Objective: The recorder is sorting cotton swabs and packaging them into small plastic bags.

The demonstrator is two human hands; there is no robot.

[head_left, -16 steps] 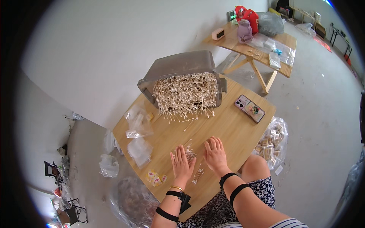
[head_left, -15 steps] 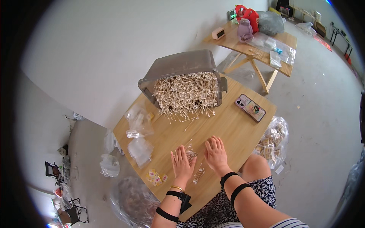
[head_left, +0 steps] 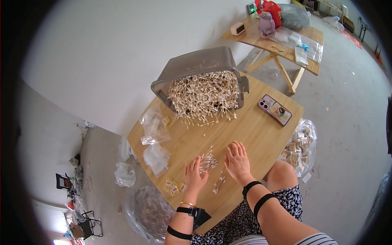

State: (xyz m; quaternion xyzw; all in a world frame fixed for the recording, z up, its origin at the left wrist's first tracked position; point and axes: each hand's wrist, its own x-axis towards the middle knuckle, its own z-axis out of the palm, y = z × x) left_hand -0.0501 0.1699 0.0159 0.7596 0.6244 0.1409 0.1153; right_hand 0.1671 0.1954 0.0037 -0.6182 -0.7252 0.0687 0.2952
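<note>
Cotton swabs [head_left: 207, 162] between flat hands [head_left: 195, 176]

head cam | above, facing down | wooden table [head_left: 261, 134] fairly near | fisheye, rim bent

You look down on a wooden work table [head_left: 261, 134] set against a plain white wall [head_left: 122, 53], with grey concrete floor [head_left: 347, 118] around it; a second folding wooden table [head_left: 286, 38] stands beyond, in even daylight.
</note>
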